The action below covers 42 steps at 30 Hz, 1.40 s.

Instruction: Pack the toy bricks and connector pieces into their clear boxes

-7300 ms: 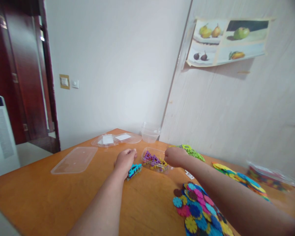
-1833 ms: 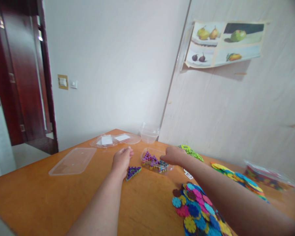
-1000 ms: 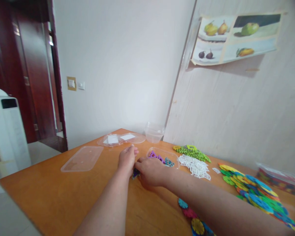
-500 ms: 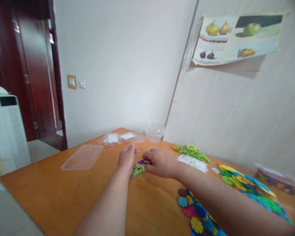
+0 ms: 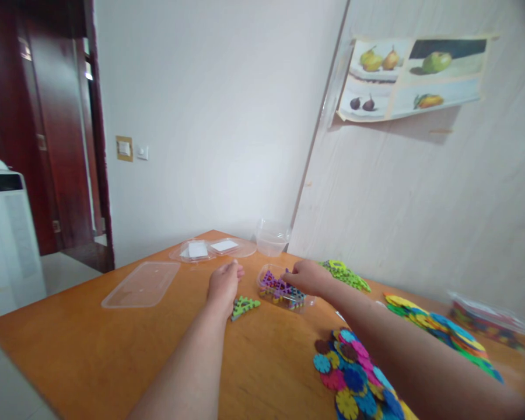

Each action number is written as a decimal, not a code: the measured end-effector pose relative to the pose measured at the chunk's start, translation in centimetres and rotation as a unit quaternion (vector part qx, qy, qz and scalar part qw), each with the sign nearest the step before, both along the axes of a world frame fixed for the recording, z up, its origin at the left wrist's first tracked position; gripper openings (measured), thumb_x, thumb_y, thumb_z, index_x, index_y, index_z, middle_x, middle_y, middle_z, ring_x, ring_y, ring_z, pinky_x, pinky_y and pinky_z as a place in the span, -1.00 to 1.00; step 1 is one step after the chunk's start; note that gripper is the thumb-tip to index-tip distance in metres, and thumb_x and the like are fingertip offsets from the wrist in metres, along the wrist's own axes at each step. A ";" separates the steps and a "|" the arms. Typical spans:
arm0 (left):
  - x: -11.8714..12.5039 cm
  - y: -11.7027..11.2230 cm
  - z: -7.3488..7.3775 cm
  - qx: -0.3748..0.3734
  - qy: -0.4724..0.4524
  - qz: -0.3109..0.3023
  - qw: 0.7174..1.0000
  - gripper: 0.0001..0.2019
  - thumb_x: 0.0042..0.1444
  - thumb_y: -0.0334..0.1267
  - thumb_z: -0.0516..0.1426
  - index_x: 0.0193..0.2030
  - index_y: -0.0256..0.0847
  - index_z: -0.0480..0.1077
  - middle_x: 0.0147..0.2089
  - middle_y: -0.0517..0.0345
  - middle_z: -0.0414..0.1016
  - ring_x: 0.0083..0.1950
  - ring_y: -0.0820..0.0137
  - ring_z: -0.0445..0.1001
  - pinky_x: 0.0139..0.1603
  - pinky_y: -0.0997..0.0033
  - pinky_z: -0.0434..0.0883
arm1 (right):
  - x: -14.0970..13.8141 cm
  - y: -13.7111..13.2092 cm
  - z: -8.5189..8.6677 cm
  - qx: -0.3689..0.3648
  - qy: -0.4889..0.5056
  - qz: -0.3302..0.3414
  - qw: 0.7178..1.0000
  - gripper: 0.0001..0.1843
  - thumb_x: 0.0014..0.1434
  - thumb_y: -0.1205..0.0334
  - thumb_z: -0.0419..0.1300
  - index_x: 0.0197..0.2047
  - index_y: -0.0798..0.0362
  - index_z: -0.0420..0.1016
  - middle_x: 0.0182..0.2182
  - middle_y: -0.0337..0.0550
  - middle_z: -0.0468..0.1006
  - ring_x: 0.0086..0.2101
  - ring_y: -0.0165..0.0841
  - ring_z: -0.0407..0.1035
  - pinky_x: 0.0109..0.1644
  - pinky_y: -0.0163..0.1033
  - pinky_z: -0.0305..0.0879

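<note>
My left hand (image 5: 223, 287) rests on its edge on the table, fingers curled together; whether anything is in them is hidden. Just right of its wrist lies a green triangular toothed plastic piece (image 5: 245, 305), with a grey edge showing beneath it. My right hand (image 5: 310, 279) reaches over a clear plastic box (image 5: 307, 301), its fingers bent down on a purple toothed piece (image 5: 287, 273). Other purple, yellow and dark toothed pieces (image 5: 269, 281) fill the box. The hand hides part of the box's far right side.
A flat clear lid (image 5: 142, 284) lies at left. Clear lids with white labels (image 5: 196, 251) and an empty round tub (image 5: 273, 238) stand at the back. Green pieces (image 5: 347, 277), colourful discs (image 5: 354, 379), larger discs (image 5: 437, 326) and a filled bag (image 5: 490, 321) occupy the right.
My right hand has moved right, away from the green piece, with the purple piece to the box. The box's contents now show. My left hand has stayed in place.
</note>
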<state>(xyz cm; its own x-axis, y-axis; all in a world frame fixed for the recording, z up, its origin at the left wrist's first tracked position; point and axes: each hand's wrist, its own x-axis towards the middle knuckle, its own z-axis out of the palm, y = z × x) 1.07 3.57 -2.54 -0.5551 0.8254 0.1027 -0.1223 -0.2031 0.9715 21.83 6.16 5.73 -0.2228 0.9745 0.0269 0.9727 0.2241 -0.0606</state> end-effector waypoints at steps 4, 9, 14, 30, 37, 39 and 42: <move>0.1 -0.1 0.1 0.000 -0.006 0.003 1.000 -0.72 0.06 -0.07 0.11 -0.40 -0.27 0.48 -0.30 -0.09 0.61 -0.25 0.25 0.58 -0.21 0.30 0.45 | -0.4 -0.3 -0.2 0.000 -0.017 0.000 1.000 -0.23 0.13 -0.40 -0.07 -0.27 0.13 0.63 -0.21 0.15 0.63 -0.20 -0.08 0.52 -0.26 -0.20 0.30; 0.1 -0.2 0.2 0.001 -0.007 -0.001 1.000 -0.72 0.06 -0.08 0.12 -0.40 -0.28 0.48 -0.30 -0.09 0.61 -0.26 0.26 0.57 -0.21 0.30 0.44 | 0.2 0.0 0.0 -0.003 -0.035 0.002 0.999 -0.32 0.22 -0.26 -0.07 -0.20 0.13 0.64 -0.18 0.15 0.63 -0.17 -0.10 0.52 -0.22 -0.18 0.33; 0.1 -0.2 0.3 -0.001 -0.011 0.001 1.000 -0.72 0.06 -0.09 0.12 -0.40 -0.28 0.48 -0.29 -0.12 0.61 -0.25 0.23 0.58 -0.21 0.27 0.45 | 0.3 -0.2 -0.4 -0.013 -0.041 0.013 0.999 -0.48 0.19 -0.13 0.05 -0.26 0.11 0.66 -0.22 0.10 0.65 -0.20 -0.13 0.53 -0.25 -0.23 0.32; 0.1 -0.2 0.2 0.007 -0.009 0.005 1.000 -0.71 0.07 -0.07 0.09 -0.44 -0.26 0.45 -0.31 -0.11 0.61 -0.25 0.22 0.59 -0.27 0.31 0.44 | -1.9 -3.7 0.2 0.066 0.054 0.139 0.987 -0.67 0.26 0.09 0.00 -0.18 -0.03 0.58 -0.27 -0.18 0.63 -0.29 -0.37 0.46 -0.33 -0.36 0.16; -0.2 0.2 0.1 0.004 -0.011 0.030 0.999 -0.67 0.10 -0.05 0.07 -0.40 -0.28 0.49 -0.39 -0.09 0.59 -0.32 0.27 0.57 -0.23 0.29 0.45 | -6.2 -7.7 -1.5 0.083 -0.068 0.368 0.924 -0.70 0.19 0.26 0.07 -0.06 0.02 0.53 -0.14 -0.05 0.58 -0.18 -0.25 0.48 -0.23 -0.27 0.32; -0.2 0.2 0.1 0.003 -0.006 0.028 1.000 -0.67 0.11 -0.05 0.06 -0.40 -0.28 0.49 -0.38 -0.10 0.60 -0.31 0.27 0.57 -0.24 0.30 0.45 | -7.1 -7.8 -2.3 0.072 -0.112 0.366 0.921 -0.67 0.15 0.22 0.12 -0.02 0.06 0.50 -0.13 0.00 0.57 -0.21 -0.20 0.49 -0.25 -0.22 0.37; -0.2 0.1 0.2 0.007 0.000 0.027 1.000 -0.67 0.11 -0.05 0.07 -0.39 -0.28 0.49 -0.34 -0.11 0.61 -0.30 0.26 0.57 -0.24 0.30 0.45 | -7.9 -7.4 -3.2 0.073 -0.134 0.351 0.924 -0.65 0.11 0.19 0.17 -0.03 0.08 0.49 -0.15 0.01 0.56 -0.23 -0.15 0.50 -0.27 -0.17 0.41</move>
